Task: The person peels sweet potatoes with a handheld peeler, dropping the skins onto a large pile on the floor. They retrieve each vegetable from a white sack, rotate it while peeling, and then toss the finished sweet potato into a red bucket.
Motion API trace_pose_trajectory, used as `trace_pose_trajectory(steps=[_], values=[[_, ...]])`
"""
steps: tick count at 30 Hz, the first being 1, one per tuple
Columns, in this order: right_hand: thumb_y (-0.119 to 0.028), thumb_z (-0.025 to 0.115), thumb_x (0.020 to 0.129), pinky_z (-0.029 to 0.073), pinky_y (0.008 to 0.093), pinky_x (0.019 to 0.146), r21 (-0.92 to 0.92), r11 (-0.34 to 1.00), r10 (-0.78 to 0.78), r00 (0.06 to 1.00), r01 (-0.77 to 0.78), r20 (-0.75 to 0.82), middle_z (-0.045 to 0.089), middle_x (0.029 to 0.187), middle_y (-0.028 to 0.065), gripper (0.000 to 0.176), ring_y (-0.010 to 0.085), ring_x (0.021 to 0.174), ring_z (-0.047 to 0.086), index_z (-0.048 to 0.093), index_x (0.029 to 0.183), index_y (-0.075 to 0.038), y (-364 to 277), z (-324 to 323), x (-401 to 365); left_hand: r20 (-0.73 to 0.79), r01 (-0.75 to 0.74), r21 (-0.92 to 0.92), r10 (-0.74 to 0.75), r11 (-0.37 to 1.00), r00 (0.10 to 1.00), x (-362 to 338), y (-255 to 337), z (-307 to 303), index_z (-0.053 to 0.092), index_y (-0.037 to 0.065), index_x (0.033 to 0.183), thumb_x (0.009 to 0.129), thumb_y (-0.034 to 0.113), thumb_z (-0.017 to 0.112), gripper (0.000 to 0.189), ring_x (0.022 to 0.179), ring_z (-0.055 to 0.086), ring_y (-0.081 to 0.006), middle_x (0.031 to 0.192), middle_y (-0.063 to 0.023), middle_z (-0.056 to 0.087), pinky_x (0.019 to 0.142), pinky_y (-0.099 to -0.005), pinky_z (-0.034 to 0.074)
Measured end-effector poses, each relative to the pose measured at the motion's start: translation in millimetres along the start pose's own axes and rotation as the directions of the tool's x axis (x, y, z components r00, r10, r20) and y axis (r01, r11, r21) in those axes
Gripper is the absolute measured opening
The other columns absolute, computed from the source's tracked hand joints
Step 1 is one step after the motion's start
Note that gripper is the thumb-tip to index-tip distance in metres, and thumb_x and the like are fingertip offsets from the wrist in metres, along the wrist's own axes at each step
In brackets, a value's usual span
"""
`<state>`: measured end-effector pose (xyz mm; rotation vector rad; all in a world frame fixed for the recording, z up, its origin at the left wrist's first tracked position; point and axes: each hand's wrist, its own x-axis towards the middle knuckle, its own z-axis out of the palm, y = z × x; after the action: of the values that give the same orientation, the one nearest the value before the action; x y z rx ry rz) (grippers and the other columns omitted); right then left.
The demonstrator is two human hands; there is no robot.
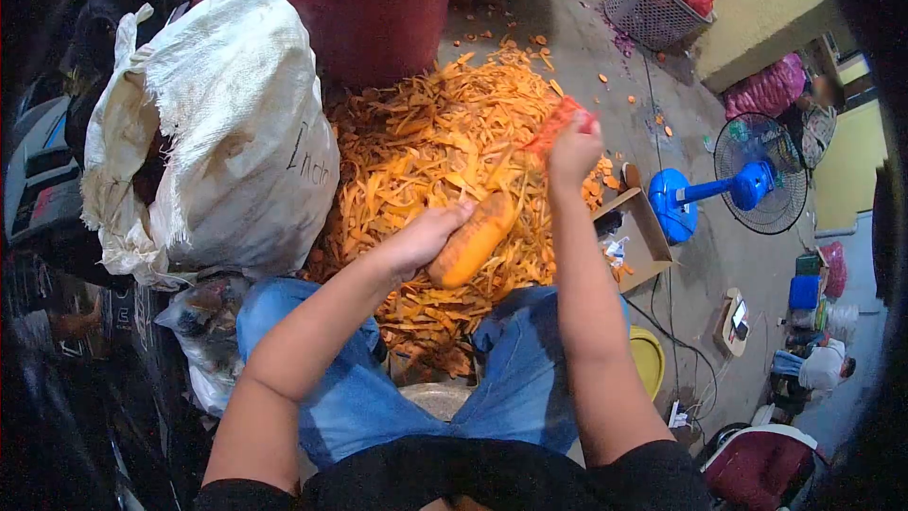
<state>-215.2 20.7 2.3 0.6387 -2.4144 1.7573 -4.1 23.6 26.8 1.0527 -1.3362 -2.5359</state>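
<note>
My left hand (435,235) is closed around one end of a thick carrot (476,240), which is bright orange where peeled, with a darker strip of skin along its top. Up and to the right, apart from the carrot, my right hand (574,153) grips a red peeler (552,127), slightly smeared by motion. Under both hands spreads a large heap of orange peelings (416,166), reaching from between my knees to the tub.
A white woven sack (227,114) stands at left, with a dark red tub (359,14) behind the heap. To the right are a cardboard box (638,241), a blue fan (757,180) and a yellow-green basin (647,364). A crate (653,9) stands farther back. People are at far right.
</note>
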Motion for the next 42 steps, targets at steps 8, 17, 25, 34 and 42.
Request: trace_pose_trajectory(steps=[8, 17, 25, 34, 42], values=[[-0.022, 0.045, 0.082, 0.035, 0.0264, 0.051, 0.316, 0.903, 0.153, 0.905, -0.291, 0.396, 0.047, 0.058, 0.0018, 0.026, 0.0106, 0.053, 0.041, 0.047, 0.069, 0.0, -42, 2, -44, 0.095, 0.021, -0.492, 0.03, 0.87, 0.995, 27, 3, -33, 0.045, 0.005, 0.102, 0.084, 0.036, 0.033, 0.038, 0.074, 0.057, -0.0195, 0.089, -0.0096, 0.056, 0.066, -0.0312, 0.047], [-0.015, 0.047, 0.078, 0.033, 0.0341, 0.042, 0.216, 0.948, -0.302, 0.876, 0.234, 0.376, 0.042, 0.049, 0.0136, 0.019, 0.0281, 0.042, 0.039, 0.042, 0.066, -0.001, -68, -7, -94, -0.102, -0.05, -0.506, -0.002, 0.861, 0.995, 32, -2, -24, 0.043, 0.007, 0.105, 0.085, 0.034, 0.028, 0.037, 0.078, 0.056, -0.0206, 0.091, -0.0103, 0.055, 0.066, -0.0357, 0.048], [-0.018, 0.045, 0.079, 0.037, 0.0337, 0.05, 0.07, 0.992, -0.108, 0.993, 0.104, 0.052, 0.051, 0.056, 0.0132, 0.022, 0.025, 0.051, 0.048, 0.05, 0.068, 0.0, -25, 1, -14, 0.099, 0.036, -0.271, -0.01, 0.962, 0.995, 19, -8, -12, 0.038, 0.008, 0.111, 0.085, 0.033, 0.03, 0.037, 0.079, 0.056, -0.0202, 0.097, -0.0113, 0.052, 0.066, -0.0334, 0.048], [-0.022, 0.047, 0.08, 0.036, 0.0281, 0.049, 0.307, 0.945, 0.032, 0.967, -0.111, 0.251, 0.049, 0.056, 0.0094, 0.024, 0.0184, 0.048, 0.045, 0.048, 0.07, 0.0, -35, 2, -32, 0.195, 0.098, -0.552, 0.014, 0.828, 0.981, 36, -8, -39, 0.038, 0.009, 0.111, 0.083, 0.041, 0.032, 0.043, 0.079, 0.055, -0.0258, 0.095, -0.0125, 0.052, 0.067, -0.043, 0.047], [-0.022, 0.044, 0.08, 0.033, 0.0343, 0.046, 0.209, 0.974, -0.165, 0.912, 0.091, 0.376, 0.045, 0.054, 0.0146, 0.026, 0.0227, 0.049, 0.044, 0.045, 0.064, -0.001, -52, 3, -82, 0.021, -0.051, -0.459, 0.068, 0.887, 0.997, 30, 0, -28, 0.039, 0.008, 0.11, 0.086, 0.037, 0.025, 0.041, 0.083, 0.054, -0.0197, 0.097, -0.0089, 0.053, 0.071, -0.0347, 0.046]])
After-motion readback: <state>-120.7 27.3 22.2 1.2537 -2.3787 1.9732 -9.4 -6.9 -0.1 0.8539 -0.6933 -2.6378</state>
